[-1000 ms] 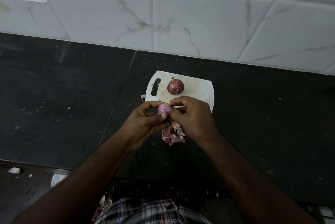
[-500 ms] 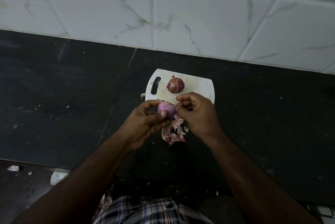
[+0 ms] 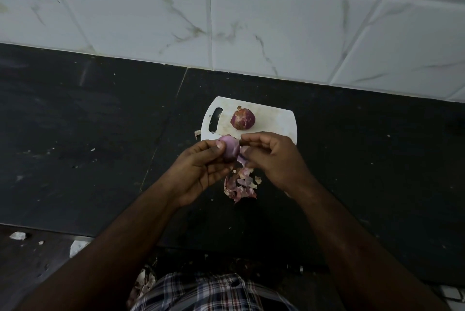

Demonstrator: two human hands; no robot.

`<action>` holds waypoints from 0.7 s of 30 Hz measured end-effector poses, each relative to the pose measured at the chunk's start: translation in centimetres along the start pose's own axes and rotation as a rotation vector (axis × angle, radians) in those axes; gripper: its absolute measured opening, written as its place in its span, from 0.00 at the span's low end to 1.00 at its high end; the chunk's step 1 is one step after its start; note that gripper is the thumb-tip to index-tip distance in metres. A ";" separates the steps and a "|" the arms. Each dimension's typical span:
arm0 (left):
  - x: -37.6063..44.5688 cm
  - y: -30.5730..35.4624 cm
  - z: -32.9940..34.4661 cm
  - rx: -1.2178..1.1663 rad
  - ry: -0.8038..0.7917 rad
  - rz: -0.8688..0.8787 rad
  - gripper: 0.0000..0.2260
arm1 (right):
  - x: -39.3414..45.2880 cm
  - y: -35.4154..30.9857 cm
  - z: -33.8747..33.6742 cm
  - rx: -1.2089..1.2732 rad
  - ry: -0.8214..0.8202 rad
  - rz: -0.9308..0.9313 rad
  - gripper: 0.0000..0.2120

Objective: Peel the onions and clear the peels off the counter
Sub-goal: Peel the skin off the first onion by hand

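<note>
Left hand [image 3: 201, 167] still grips the onion [image 3: 231, 147], now turned; right hand [image 3: 274, 159] now pinches a peel strip [image 3: 242, 159]

The left hand [image 3: 201, 168] grips a pale, partly peeled onion [image 3: 230, 147] above the dark counter [image 3: 75, 147], while the right hand [image 3: 273, 159] pinches a strip of peel [image 3: 242, 159] hanging from it. A heap of peels [image 3: 240, 185] lies below on the counter. Behind, an unpeeled onion [image 3: 242, 118] sits on the white cutting board [image 3: 274, 119].
</note>
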State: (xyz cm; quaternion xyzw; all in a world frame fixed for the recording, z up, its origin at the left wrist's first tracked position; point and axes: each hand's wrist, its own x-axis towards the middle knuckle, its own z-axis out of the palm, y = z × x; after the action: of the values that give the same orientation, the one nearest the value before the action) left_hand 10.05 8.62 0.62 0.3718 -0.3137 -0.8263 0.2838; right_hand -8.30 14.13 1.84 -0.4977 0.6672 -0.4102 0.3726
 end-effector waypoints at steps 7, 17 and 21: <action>0.1 -0.3 0.3 0.135 0.001 0.061 0.19 | -0.1 -0.6 0.4 -0.070 0.010 -0.033 0.21; 0.4 -0.9 0.8 0.187 0.024 0.149 0.19 | -0.4 -0.8 1.4 -0.137 0.129 -0.090 0.13; 0.5 -0.8 0.8 0.176 0.004 0.135 0.16 | -0.4 -0.8 1.4 -0.155 0.157 -0.098 0.12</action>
State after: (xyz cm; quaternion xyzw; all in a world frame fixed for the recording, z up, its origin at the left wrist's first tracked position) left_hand 8.96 9.03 0.19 0.3751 -0.4090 -0.7736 0.3058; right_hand -6.66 14.12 2.01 -0.5235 0.6988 -0.4130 0.2589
